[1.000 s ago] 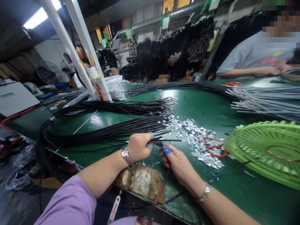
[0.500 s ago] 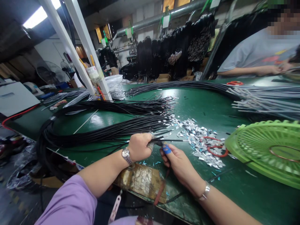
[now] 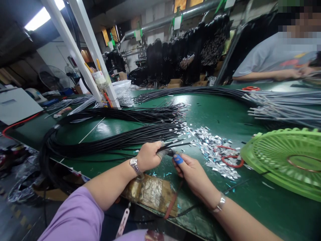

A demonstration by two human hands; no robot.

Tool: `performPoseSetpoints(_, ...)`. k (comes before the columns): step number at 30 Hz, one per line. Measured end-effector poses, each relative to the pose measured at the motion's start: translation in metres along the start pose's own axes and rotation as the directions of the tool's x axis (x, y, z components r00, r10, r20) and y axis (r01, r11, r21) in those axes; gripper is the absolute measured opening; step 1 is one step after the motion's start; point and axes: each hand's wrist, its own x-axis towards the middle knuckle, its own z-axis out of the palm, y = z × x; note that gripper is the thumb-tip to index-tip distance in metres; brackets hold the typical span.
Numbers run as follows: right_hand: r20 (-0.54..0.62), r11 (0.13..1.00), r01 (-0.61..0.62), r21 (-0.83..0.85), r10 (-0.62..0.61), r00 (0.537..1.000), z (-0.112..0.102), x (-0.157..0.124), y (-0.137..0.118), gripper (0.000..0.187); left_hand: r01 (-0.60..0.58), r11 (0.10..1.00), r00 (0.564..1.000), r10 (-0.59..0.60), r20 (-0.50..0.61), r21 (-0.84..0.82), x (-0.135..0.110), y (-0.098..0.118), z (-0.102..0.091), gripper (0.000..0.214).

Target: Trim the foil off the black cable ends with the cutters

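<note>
My left hand (image 3: pixel 149 155), with a watch on its wrist, is closed around a few thin black cables (image 3: pixel 179 145). Their ends stick out to the right past the fingers. Close beside it, my right hand (image 3: pixel 188 166) is closed, with blue tape (image 3: pixel 178 159) wrapped on the thumb. A small dark thing shows between the two hands, and my fingers hide most of what the right hand grips. Behind my left hand lies a thick bundle of black cables (image 3: pixel 120 140), its cut ends pointing right.
Foil scraps (image 3: pixel 213 147) are scattered right of the bundle, near red-handled scissors (image 3: pixel 233 161). A green basket (image 3: pixel 283 150) stands at the right. Grey cables (image 3: pixel 281 107) lie beyond it. A taped cardboard piece (image 3: pixel 152 192) sits at the table's front edge. Across the table is a co-worker (image 3: pixel 271 57).
The cable ends in my left hand have swung slightly up and left and now fan apart. My right hand has shifted only a little.
</note>
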Motion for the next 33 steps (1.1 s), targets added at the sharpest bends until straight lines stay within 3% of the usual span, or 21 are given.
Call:
performPoseSetpoints(3,0.014,0.995,0.057,-0.079,-0.056,0.998,-0.003,0.000,0.002,0.057,0.155,0.952,0.984,-0.126,0.122,-0.264,0.004,0.005,-0.004,0.032)
performPoseSetpoints(7,0.031,0.975,0.127,-0.182,-0.123,0.992,-0.005,-0.002,0.001,0.054,0.462,0.703,0.883,-0.311,0.351,-0.540,0.008,0.011,-0.008,0.045)
performPoseSetpoints(12,0.014,0.929,0.226,-0.293,-0.232,0.973,-0.007,-0.002,-0.003,0.046,0.650,0.463,0.759,-0.345,0.553,-0.603,0.010,0.008,-0.012,0.044)
performPoseSetpoints(17,0.048,0.868,0.296,-0.398,-0.302,0.952,-0.015,0.003,-0.004,0.027,0.704,0.337,0.710,-0.322,0.626,-0.625,0.013,0.001,-0.013,0.035)
performPoseSetpoints(19,-0.010,0.831,0.306,-0.465,-0.350,0.937,-0.020,0.004,-0.002,0.031,0.716,0.340,0.698,-0.320,0.640,-0.610,0.013,0.001,-0.013,0.031)
performPoseSetpoints(21,-0.051,0.757,0.354,-0.550,-0.453,0.890,-0.025,0.005,0.000,0.032,0.727,0.369,0.684,-0.326,0.652,-0.579,0.012,0.004,-0.013,0.028)
performPoseSetpoints(24,0.032,0.597,0.474,-0.647,-0.599,0.800,-0.029,0.006,0.002,0.029,0.736,0.417,0.672,-0.355,0.650,-0.533,0.012,0.009,-0.012,0.030)
performPoseSetpoints(27,0.138,0.495,0.553,-0.670,-0.648,0.749,-0.030,0.005,0.001,0.027,0.736,0.449,0.668,-0.360,0.651,-0.507,0.011,0.013,-0.013,0.036)
performPoseSetpoints(30,0.182,0.494,0.574,-0.653,-0.634,0.752,-0.031,0.004,-0.003,0.021,0.725,0.498,0.673,-0.368,0.642,-0.475,0.010,0.015,-0.011,0.042)
performPoseSetpoints(31,0.182,0.516,0.567,-0.642,-0.617,0.766,-0.030,0.003,-0.005,0.017,0.705,0.533,0.691,-0.368,0.623,-0.468,0.010,0.015,-0.010,0.043)
performPoseSetpoints(33,0.156,0.599,0.519,-0.609,-0.552,0.819,-0.029,0.003,-0.009,0.006,0.609,0.640,0.767,-0.323,0.555,-0.469,0.008,0.013,-0.008,0.043)
